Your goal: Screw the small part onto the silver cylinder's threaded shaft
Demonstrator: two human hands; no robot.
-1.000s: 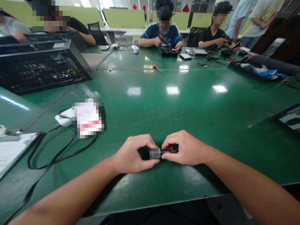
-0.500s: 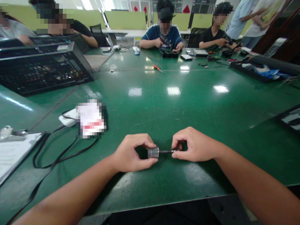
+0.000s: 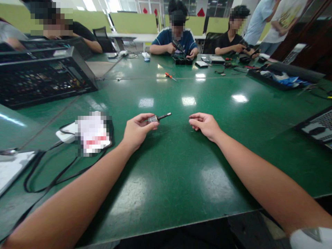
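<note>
My left hand (image 3: 138, 128) is closed, its thumb and fingers around a short grey metal cylinder (image 3: 153, 119). From the cylinder a thin dark shaft (image 3: 163, 116) sticks out to the right, slanting slightly up, with a silver tip. My right hand (image 3: 204, 125) is pinched together to the right of the shaft, apart from it. At its fingertips a small dark piece (image 3: 190, 118) shows, mostly hidden by the fingers. Both hands are above the green table (image 3: 176, 166).
Left of my hands lie a white-and-red card (image 3: 93, 133) with a black strap and a clipboard (image 3: 15, 169). An open computer case (image 3: 49, 77) stands farther left. An orange screwdriver (image 3: 169, 76) lies ahead. Several people sit or stand across the table, and a black tray (image 3: 282, 83) is at right.
Both hands have moved forward, away from the table's near edge. The right hand has come off the shaft, leaving a gap, and the shaft's silver tip is now uncovered.
</note>
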